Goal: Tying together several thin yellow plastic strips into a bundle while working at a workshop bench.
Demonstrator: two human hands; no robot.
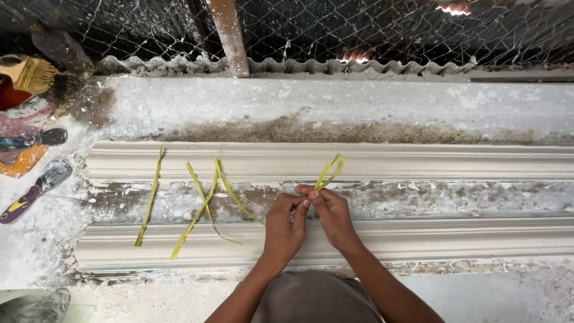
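Observation:
My left hand and my right hand meet fingertip to fingertip over a long plaster cornice mould. Together they pinch a thin yellow-green strip that loops up and away from the fingers. Several more yellow-green strips lie on the mould to the left: one straight strip and a crossed bunch just left of my left hand.
A brush and scrapers lie on the plaster-dusted surface at the far left. Wire mesh and a rusty post stand behind the bench. A corrugated sheet edge runs along the back.

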